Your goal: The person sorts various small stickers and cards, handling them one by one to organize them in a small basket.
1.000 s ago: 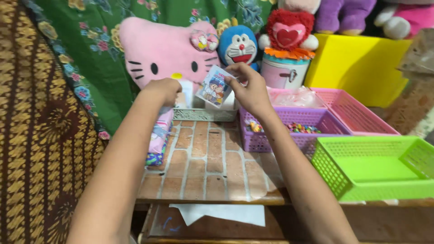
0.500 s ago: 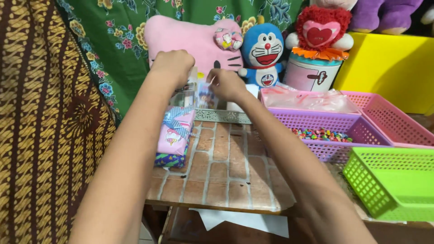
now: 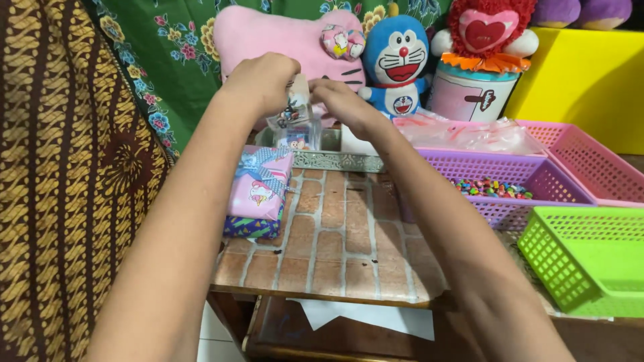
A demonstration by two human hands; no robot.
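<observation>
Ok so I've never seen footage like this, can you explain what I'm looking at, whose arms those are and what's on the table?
There is no machine here. The one view comes from a camera worn on a person's head, looking down, so both arms are that person's own. The left hand and right hand together hold a small clear packet with a printed picture, above a brick-patterned table. On it lie a stack of wrapped pink packets, a purple basket with colourful little pieces, a pink basket and a green basket. Plush toys sit behind.

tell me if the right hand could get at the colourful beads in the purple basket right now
Probably yes. The purple basket is open-topped, the beads lie uncovered, and nothing sits between them and the right hand, though that hand is pinching a small clear packet.
</observation>
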